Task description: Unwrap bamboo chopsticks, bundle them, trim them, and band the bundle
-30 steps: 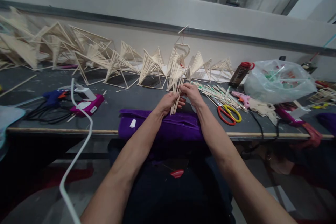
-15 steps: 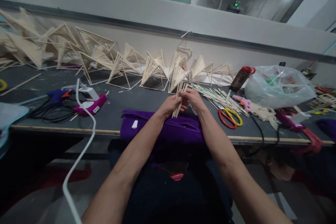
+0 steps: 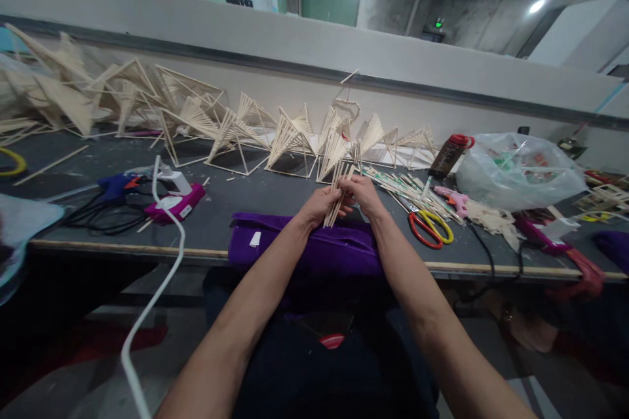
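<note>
A small bundle of thin wooden sticks point(image 3: 333, 211) is held upright, slightly tilted, above the purple cloth point(image 3: 275, 242) at the table's front edge. My left hand point(image 3: 319, 206) is closed round the bundle from the left. From the other side my right hand point(image 3: 362, 195) pinches sticks near their upper part; its fingertips are partly hidden. Just behind the hands stands a twisted stick model point(image 3: 334, 152). Loose sticks with printed paper point(image 3: 405, 182) lie to the right of my right hand, with red-and-yellow scissors point(image 3: 432, 228) beside them.
Several stick models point(image 3: 289, 137) line the back of the table. At left are a magenta power strip point(image 3: 177, 204), a white cable point(image 3: 181, 242) and a blue glue gun point(image 3: 112, 186). At right stand a brown bottle point(image 3: 448, 156), a plastic bag point(image 3: 521, 170) and a pink glue gun point(image 3: 455, 200).
The view has tilted up a little, so the scene sits lower in the picture. Both hands stay on the stick bundle, with only slight finger movement.
</note>
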Action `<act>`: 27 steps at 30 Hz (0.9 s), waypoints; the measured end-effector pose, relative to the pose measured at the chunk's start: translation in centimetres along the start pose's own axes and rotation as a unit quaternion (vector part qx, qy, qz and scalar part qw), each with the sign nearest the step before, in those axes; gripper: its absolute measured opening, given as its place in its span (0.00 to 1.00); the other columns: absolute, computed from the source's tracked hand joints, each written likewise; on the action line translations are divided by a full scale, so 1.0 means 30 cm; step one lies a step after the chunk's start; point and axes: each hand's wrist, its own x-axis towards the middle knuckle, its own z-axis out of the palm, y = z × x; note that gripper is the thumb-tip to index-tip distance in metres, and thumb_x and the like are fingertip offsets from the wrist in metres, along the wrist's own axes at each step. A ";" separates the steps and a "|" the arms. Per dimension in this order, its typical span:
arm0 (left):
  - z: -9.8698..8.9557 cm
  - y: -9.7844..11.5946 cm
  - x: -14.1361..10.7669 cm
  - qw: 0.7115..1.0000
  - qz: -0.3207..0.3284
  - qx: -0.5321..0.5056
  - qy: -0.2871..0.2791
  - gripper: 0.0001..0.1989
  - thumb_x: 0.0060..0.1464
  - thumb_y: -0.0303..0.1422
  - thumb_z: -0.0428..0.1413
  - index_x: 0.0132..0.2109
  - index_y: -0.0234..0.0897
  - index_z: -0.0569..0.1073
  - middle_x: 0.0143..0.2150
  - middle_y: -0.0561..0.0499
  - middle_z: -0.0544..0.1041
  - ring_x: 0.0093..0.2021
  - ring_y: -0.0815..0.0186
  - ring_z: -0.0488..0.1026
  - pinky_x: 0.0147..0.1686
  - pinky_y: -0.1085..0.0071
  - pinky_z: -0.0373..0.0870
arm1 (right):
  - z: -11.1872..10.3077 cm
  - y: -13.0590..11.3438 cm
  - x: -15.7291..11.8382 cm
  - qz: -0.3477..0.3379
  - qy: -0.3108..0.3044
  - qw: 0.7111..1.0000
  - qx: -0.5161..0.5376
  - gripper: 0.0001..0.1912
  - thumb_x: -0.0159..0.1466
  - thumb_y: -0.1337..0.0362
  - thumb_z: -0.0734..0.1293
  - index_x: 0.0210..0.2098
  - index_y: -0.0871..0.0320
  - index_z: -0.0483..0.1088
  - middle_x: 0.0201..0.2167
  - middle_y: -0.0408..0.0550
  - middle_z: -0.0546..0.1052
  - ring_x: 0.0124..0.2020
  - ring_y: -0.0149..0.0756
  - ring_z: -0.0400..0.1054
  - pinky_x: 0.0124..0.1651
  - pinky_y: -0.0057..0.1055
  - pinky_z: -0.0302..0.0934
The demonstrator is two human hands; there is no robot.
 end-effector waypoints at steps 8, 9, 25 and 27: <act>-0.002 0.002 -0.002 1.000 -0.006 0.000 -0.005 0.12 0.56 0.37 0.57 0.39 0.29 0.72 0.31 0.41 0.81 0.25 0.64 0.78 0.22 0.74 0.73 | 0.003 0.003 -0.005 0.000 0.015 1.000 -0.008 0.12 0.51 0.57 0.66 0.25 0.61 0.73 0.16 0.39 0.66 0.16 0.23 0.52 0.18 0.23 0.44; -0.002 0.001 -0.002 1.000 -0.006 -0.001 -0.006 0.12 0.56 0.37 0.56 0.39 0.29 0.72 0.31 0.41 0.81 0.25 0.64 0.78 0.22 0.74 0.73 | 0.003 0.003 -0.005 -0.001 0.018 1.000 -0.011 0.12 0.51 0.57 0.66 0.25 0.61 0.73 0.16 0.39 0.66 0.16 0.23 0.52 0.18 0.23 0.44; -0.008 -0.001 -0.002 1.000 0.009 0.004 -0.006 0.15 0.52 0.40 0.60 0.38 0.30 0.72 0.28 0.45 0.79 0.21 0.68 0.75 0.20 0.76 0.70 | 0.008 -0.009 -0.009 -0.015 0.028 0.999 -0.018 0.11 0.51 0.60 0.66 0.27 0.61 0.76 0.18 0.41 0.70 0.19 0.25 0.57 0.22 0.24 0.51; -0.008 -0.001 -0.002 1.000 0.014 0.004 -0.003 0.16 0.50 0.41 0.61 0.37 0.30 0.71 0.27 0.46 0.78 0.20 0.69 0.73 0.19 0.76 0.69 | 0.007 -0.011 -0.009 -0.019 0.029 0.999 -0.025 0.11 0.52 0.59 0.66 0.26 0.61 0.75 0.19 0.41 0.70 0.20 0.25 0.57 0.23 0.24 0.51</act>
